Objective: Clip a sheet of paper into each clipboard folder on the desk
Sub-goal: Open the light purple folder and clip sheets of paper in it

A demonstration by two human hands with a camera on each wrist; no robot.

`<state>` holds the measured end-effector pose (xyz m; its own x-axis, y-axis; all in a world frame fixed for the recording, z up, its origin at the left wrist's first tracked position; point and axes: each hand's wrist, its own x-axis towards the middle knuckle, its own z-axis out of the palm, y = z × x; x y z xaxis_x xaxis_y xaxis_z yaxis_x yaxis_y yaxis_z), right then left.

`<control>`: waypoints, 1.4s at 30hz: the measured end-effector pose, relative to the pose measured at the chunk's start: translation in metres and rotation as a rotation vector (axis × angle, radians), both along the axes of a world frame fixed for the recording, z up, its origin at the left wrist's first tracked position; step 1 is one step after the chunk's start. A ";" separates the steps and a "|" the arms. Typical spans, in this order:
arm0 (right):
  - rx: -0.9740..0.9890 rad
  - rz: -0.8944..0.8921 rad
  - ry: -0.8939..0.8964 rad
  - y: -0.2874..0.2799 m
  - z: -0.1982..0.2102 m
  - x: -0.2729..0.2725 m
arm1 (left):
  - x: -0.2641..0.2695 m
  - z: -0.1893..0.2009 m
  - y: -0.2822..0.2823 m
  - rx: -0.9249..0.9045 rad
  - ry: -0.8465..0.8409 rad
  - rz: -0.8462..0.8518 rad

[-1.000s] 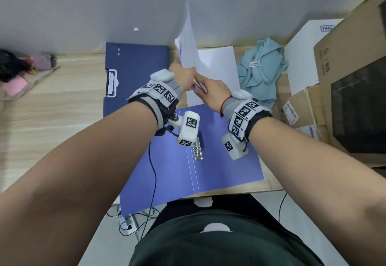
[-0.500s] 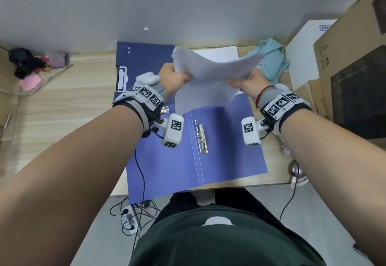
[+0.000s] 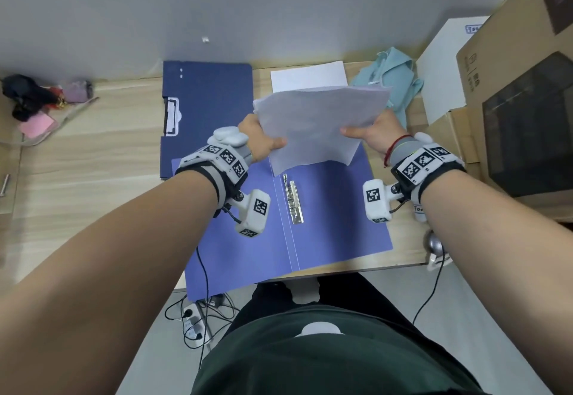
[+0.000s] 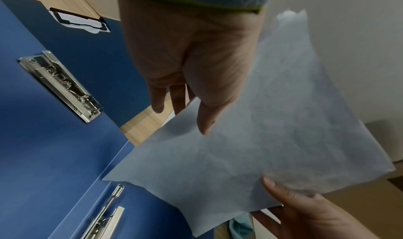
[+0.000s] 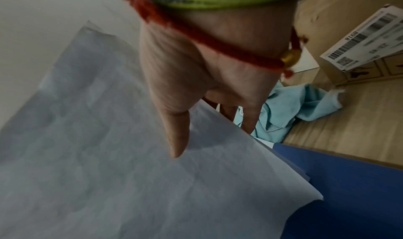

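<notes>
Sheet (image 3: 316,127) pinched at its side edges by left hand (image 3: 260,138) and right hand (image 3: 373,134), hovering above open folder's metal clip (image 3: 293,199); next: lower it, edge under that clip.

Grey marker-tagged wristbands (image 3: 225,159), red string bracelet (image 3: 394,146), dark green top (image 3: 325,351).

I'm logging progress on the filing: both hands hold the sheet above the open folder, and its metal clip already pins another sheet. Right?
Not quite. Both hands, left hand and right hand, do hold the sheet above the open folder, but the head view shows its metal clip bare, pinning nothing.
</notes>
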<state>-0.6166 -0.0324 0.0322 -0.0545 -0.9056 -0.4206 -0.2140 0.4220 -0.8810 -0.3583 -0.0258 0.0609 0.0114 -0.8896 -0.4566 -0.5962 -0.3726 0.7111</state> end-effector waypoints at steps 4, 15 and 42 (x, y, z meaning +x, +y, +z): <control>-0.008 -0.003 -0.031 0.002 0.001 -0.001 | -0.008 -0.005 0.001 -0.031 -0.044 0.037; -0.031 -0.010 0.150 -0.001 0.002 -0.008 | -0.014 -0.011 -0.016 -0.116 -0.186 -0.052; 0.489 0.336 0.716 0.043 -0.068 -0.029 | -0.007 -0.115 0.052 0.294 -0.072 0.188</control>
